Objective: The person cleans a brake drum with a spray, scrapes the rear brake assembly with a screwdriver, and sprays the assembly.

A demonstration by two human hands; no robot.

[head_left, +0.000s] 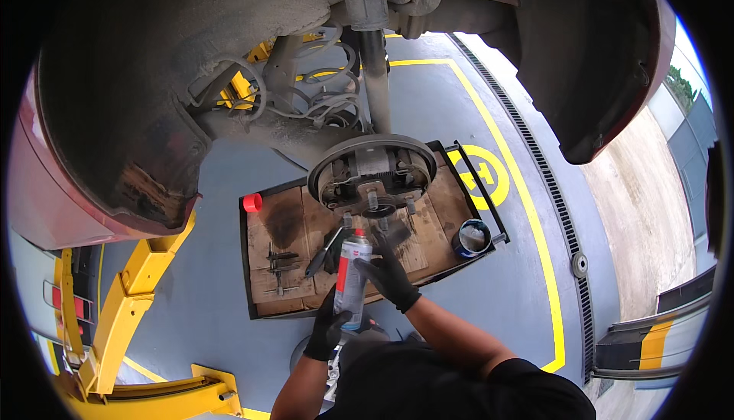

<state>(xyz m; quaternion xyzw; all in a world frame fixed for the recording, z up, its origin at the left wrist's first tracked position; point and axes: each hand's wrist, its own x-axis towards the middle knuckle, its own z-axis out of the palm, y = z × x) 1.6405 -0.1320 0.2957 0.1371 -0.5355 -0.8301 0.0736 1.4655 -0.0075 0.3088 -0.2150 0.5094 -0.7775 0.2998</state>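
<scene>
A spray can (352,278), silver-grey with a red and white label and a red top, stands slightly tilted in front of my body. My left hand (329,327), in a black glove, is closed around its lower part. Beside the can's upper part is my black-gloved right hand (391,276), its thumb side against the can and its other fingers stretched forward, slightly blurred. Just beyond the hands hangs an exposed drum brake assembly (372,175) with its shoes, springs and wheel studs showing.
Below the brake, a cardboard-lined tray (306,213) carries a red cap (252,203), a black-handled brush (321,258), metal tools (280,268) and an open tin (472,238). A shock absorber (375,76) rises behind. A yellow lift arm (138,290) stands left.
</scene>
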